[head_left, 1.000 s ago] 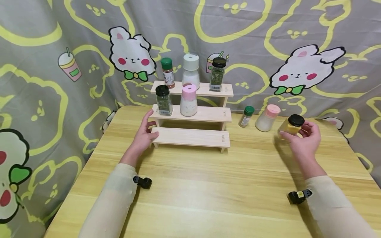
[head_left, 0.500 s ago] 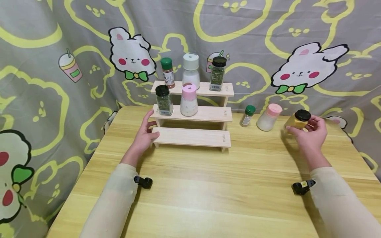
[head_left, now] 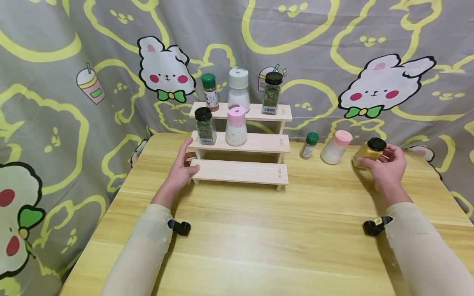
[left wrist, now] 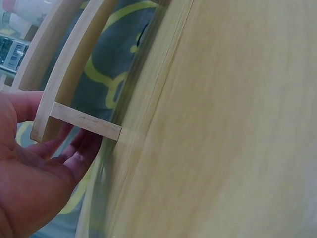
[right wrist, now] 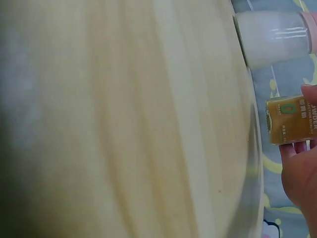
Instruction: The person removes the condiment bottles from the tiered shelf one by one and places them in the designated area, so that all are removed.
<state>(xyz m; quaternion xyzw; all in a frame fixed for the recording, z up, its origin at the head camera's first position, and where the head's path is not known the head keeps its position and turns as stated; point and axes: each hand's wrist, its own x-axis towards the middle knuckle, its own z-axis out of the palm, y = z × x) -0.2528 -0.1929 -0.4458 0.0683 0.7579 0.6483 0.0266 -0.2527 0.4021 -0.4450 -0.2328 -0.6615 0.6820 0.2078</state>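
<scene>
My left hand (head_left: 180, 170) grips the left end of a three-tier wooden rack (head_left: 240, 172). In the left wrist view its fingers curl beneath the lowest board (left wrist: 74, 59), beside the rack's leg. Far to the right, my right hand (head_left: 389, 166) holds a glass jar of yellow powder (head_left: 364, 157) with a black lid, between thumb and fingers. The right wrist view shows the labelled jar (right wrist: 290, 121) tilted, with a small gap between its base and the tabletop. Left of it stand a pink-capped shaker (head_left: 334, 150) and a small green-capped bottle (head_left: 308, 147).
On the top tier stand a green-capped bottle (head_left: 210, 94), a white-capped shaker (head_left: 238, 92) and a black-capped herb jar (head_left: 272, 94). The middle tier bears another herb jar (head_left: 205, 128) and a pink-capped shaker (head_left: 236, 127). A patterned curtain (head_left: 307, 24) hangs behind the table (head_left: 252, 238).
My right hand has shifted a little to the right and away from me with the yellow jar, then nearly stopped. The left hand and the rack stay in place.
</scene>
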